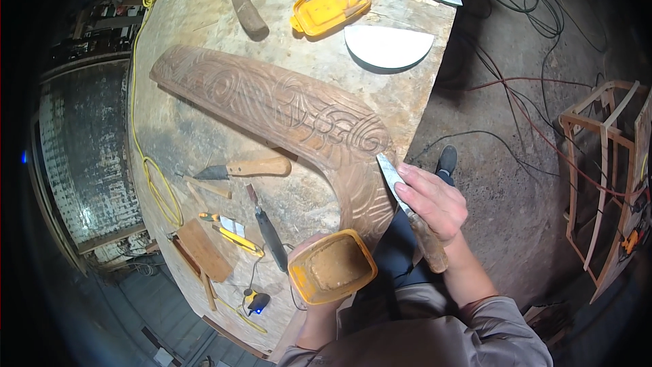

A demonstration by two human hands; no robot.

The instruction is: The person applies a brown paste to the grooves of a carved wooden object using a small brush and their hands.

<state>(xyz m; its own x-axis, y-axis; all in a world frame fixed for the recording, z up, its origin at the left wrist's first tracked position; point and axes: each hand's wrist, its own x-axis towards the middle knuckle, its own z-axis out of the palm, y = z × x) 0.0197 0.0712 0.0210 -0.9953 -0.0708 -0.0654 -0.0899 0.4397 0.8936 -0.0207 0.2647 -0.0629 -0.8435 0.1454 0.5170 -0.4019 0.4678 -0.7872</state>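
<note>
My right hand (435, 202) grips a putty knife (426, 239) with a worn wooden handle, fingers lying along its metal blade. The blade's tip is at the edge of a carved wooden piece (272, 105) with swirling relief, bent near its right end; I cannot tell whether it touches. In my left hand (324, 308) is a yellow plastic tub (370, 278), tilted so that brown paste shows inside; the tub hides most of that hand. Left of the tub lies a dark-handled tool (269, 236) with a short blade.
On the table (285, 190) are a wooden-handled knife (258, 166), a yellow utility knife (239, 240), a yellow container (333, 5), a curved wooden piece (246, 7) and a white half-round plate (389, 46). Cables (536, 13) cross the floor at right, near a wooden frame (604, 122).
</note>
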